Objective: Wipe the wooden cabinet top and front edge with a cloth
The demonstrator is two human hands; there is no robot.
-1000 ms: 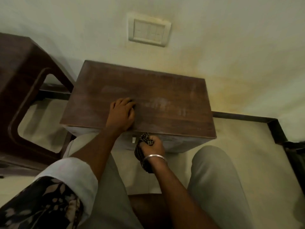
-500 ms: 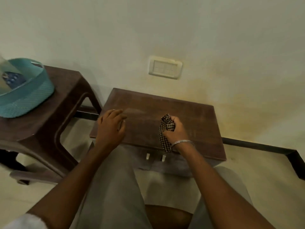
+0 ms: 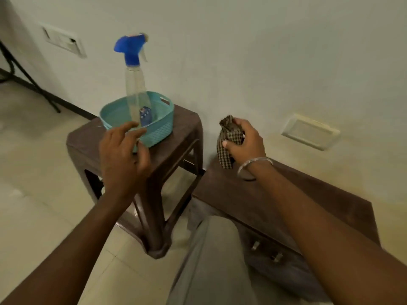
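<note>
Cloth [image 3: 226, 144] hangs vertically (bunched).

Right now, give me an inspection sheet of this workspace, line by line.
Surface: wooden cabinet top bare, dull smudges, nothing lying on it.
Job's things: checked cloth bunched in the right hand, lifted above the cabinet's far left corner.
Clutter: spray bottle with blue trigger standing upright in a teal basket on a dark stool left of the cabinet.
Grippers: left hand open, empty, reaching toward the basket; right hand closed on the cloth.
Cables: dark stand legs or cable by the far left wall, cannot tell which.
Surroundings: pale wall, two switch plates, tiled floor.
</note>
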